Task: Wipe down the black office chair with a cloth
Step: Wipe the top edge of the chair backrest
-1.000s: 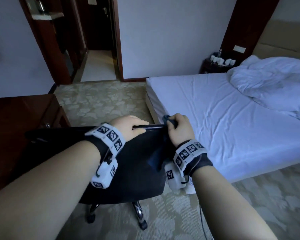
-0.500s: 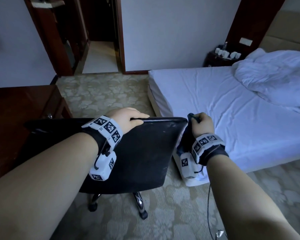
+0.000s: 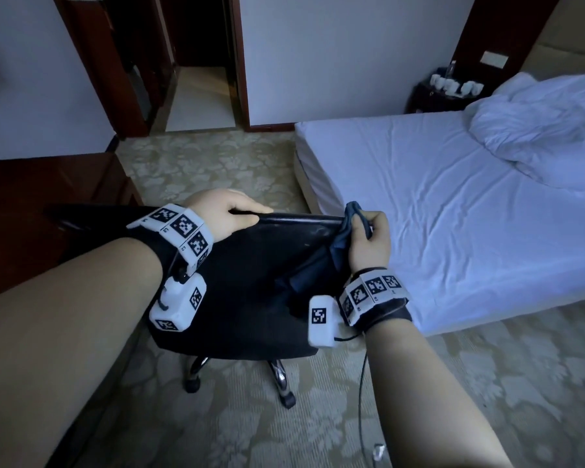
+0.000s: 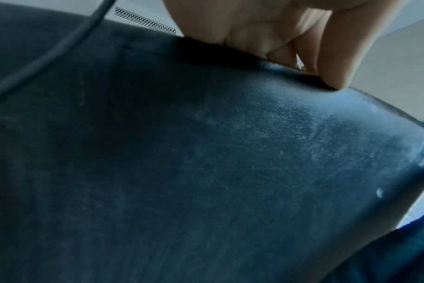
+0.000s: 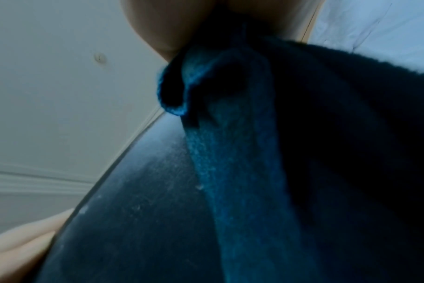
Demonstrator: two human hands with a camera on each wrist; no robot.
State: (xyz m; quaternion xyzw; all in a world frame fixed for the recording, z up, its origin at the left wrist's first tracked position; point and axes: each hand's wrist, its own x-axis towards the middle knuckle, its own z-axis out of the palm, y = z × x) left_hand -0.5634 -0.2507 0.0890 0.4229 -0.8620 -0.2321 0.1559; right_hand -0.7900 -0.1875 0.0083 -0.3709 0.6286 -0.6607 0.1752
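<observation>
The black office chair (image 3: 250, 285) stands in front of me with its backrest towards me, and that dusty back fills the left wrist view (image 4: 182, 172). My left hand (image 3: 223, 214) grips the top edge of the backrest, fingers curled over it (image 4: 327, 63). My right hand (image 3: 368, 241) holds a dark blue cloth (image 3: 338, 244) bunched at the backrest's top right corner. The cloth (image 5: 242, 172) hangs down over the chair's back (image 5: 133, 220) in the right wrist view.
A bed (image 3: 436, 214) with white sheets and a crumpled duvet (image 3: 547, 130) stands close on the right. A dark wooden desk (image 3: 41, 204) is on the left. The chair's chrome legs and castors (image 3: 284, 383) stand on patterned carpet. A thin cable (image 3: 362, 400) hangs from my right wrist.
My right hand with the cloth slid right off the backrest's edge, then came back to its top right corner. The left hand kept its grip on the top edge.
</observation>
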